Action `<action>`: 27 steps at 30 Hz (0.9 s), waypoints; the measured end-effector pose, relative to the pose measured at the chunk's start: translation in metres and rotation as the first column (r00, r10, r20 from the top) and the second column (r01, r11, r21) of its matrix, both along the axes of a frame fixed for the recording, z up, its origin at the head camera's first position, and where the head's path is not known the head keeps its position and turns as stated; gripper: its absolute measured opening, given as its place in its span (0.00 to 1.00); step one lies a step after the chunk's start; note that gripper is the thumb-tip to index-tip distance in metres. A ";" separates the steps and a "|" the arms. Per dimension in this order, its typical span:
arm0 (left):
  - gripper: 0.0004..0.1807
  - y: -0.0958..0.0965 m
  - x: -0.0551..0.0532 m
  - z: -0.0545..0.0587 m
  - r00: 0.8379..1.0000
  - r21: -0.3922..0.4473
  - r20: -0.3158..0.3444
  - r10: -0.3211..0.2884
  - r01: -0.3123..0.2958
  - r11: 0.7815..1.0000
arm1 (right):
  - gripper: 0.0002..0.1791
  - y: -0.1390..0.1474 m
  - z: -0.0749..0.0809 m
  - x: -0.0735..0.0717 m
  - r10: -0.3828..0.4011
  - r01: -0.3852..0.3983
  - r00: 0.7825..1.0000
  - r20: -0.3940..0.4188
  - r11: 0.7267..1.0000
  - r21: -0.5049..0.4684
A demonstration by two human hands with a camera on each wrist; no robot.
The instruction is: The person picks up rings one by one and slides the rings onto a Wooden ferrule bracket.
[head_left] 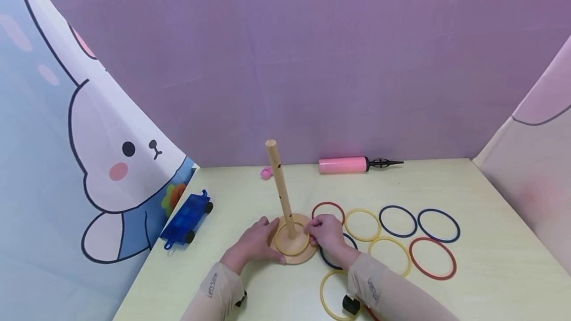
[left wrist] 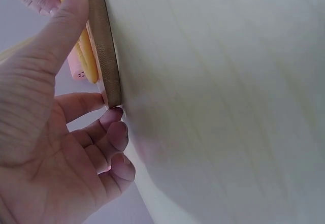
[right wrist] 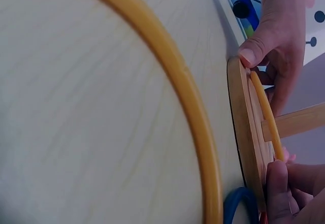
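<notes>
Blue rabbit-printed cloth hangs left of the pale table; a beige sleeve reads "Lets", the rest blurred. Left hand grips the round wooden base; right hand's fingers pinch a yellow ring around its post. Purple cloth behind.

Peg stand, one: plain pale wood. Round, flat base lying on the tabletop, lower centre of the head view. Straight cylindrical post with small dark marks along its length, rising from the base and slanting toward upper left in that view.

Ring, one: yellow ring, slim, circular. Encircles the foot of the post, low over the base, within its edge; full contact with the wood cannot be told.
</notes>
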State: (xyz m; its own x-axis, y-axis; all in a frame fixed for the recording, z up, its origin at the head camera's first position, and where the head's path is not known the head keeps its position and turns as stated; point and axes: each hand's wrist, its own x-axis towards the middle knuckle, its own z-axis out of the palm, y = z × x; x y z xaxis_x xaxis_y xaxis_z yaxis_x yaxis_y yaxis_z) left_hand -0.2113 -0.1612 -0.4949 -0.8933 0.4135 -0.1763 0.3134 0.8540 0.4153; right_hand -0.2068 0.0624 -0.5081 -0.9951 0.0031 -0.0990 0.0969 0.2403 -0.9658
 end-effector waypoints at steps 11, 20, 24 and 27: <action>0.61 -0.002 -0.001 -0.001 1.000 0.009 -0.020 -0.016 0.017 1.000 | 0.04 0.013 0.007 -0.009 -0.025 0.029 0.998 -0.054 0.997 0.068; 0.62 -0.003 -0.001 -0.003 1.000 0.019 -0.014 -0.009 0.010 1.000 | 0.05 0.047 0.018 -0.027 -0.134 0.136 0.991 -0.029 0.984 0.117; 0.62 -0.002 0.000 -0.002 1.000 0.026 -0.015 -0.018 0.018 1.000 | 0.06 0.060 0.017 -0.035 -0.165 0.166 0.986 -0.017 0.973 0.162; 0.62 -0.002 0.000 -0.001 1.000 0.028 -0.011 -0.019 0.019 0.999 | 0.06 0.065 0.014 -0.038 -0.178 0.175 0.984 -0.002 0.966 0.189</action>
